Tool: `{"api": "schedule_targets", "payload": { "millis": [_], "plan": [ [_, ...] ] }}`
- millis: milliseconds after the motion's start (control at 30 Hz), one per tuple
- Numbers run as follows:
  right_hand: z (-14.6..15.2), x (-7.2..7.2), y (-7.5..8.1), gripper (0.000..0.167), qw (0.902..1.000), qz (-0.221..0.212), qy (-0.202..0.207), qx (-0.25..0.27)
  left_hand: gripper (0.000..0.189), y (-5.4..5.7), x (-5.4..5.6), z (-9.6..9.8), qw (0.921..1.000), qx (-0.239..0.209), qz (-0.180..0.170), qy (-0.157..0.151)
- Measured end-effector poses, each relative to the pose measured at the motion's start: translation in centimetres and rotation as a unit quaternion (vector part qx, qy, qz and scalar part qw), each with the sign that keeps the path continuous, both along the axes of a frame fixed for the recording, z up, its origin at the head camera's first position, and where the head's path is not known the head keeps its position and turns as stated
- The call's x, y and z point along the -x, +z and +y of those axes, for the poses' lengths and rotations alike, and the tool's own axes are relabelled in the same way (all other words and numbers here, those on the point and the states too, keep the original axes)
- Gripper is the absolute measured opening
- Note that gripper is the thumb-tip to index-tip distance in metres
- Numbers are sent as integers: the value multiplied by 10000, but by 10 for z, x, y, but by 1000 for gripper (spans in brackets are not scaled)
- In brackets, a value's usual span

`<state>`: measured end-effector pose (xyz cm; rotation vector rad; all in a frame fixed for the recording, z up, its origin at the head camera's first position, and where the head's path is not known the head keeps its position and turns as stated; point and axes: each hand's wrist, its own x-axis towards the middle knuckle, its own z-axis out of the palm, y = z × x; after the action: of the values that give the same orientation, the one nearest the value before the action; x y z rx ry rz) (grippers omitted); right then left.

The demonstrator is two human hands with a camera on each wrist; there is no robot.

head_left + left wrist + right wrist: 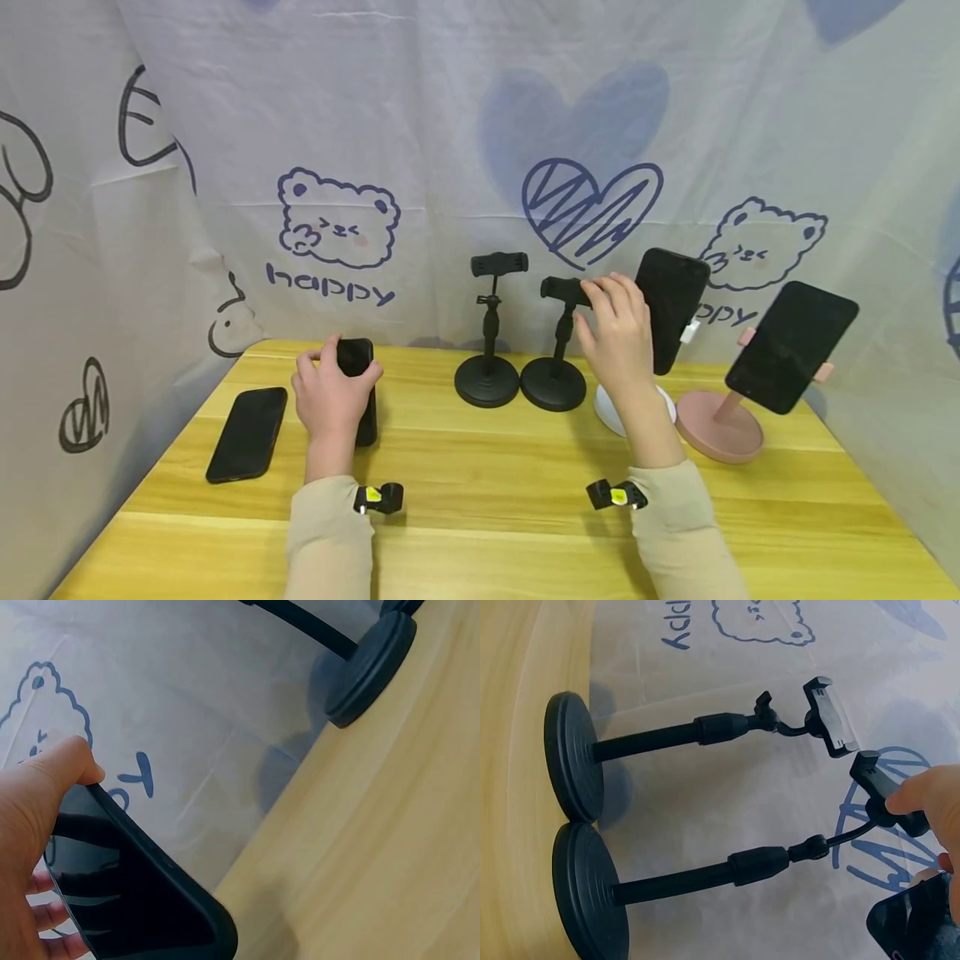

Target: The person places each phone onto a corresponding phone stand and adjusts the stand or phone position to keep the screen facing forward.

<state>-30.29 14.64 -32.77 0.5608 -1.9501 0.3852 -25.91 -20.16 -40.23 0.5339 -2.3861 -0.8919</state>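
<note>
My left hand (332,398) grips a black phone (367,427) by its edges, thumb on one side and fingers on the other. In the left wrist view that phone (139,892) is tilted, its dark screen showing. My right hand (619,337) holds the clamp (557,289) at the top of the right-hand black phone stand (553,385). The right wrist view shows a digit across the middle of this clamp (870,774), with no phone in it. Beside it stands a matching black phone stand (487,382), its clamp (498,264) also bare.
Another black phone (247,435) lies flat on the wooden table (487,517) at left. To the right, a white stand (609,412) carries a black phone (670,304), and a pink stand (720,427) carries another phone (792,347). A printed cloth (435,167) hangs behind the table.
</note>
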Motion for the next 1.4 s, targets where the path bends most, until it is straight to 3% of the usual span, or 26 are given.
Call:
{"api": "schedule_targets", "payload": {
  "millis": [367,800,1133,1400],
  "plan": [
    [3,9,-1,28,9984,454,-280,194,66,15,-4,10,9972,315,660,135],
    [4,9,-2,27,9982,509,-297,149,66,29,-11,20,9902,464,1317,41],
    [5,10,-3,27,9980,519,-329,166,64,40,-15,31,9768,757,2000,-124],
    [5,10,-4,26,9979,523,-317,233,61,48,-18,43,9673,908,2353,-280]
  ]
}}
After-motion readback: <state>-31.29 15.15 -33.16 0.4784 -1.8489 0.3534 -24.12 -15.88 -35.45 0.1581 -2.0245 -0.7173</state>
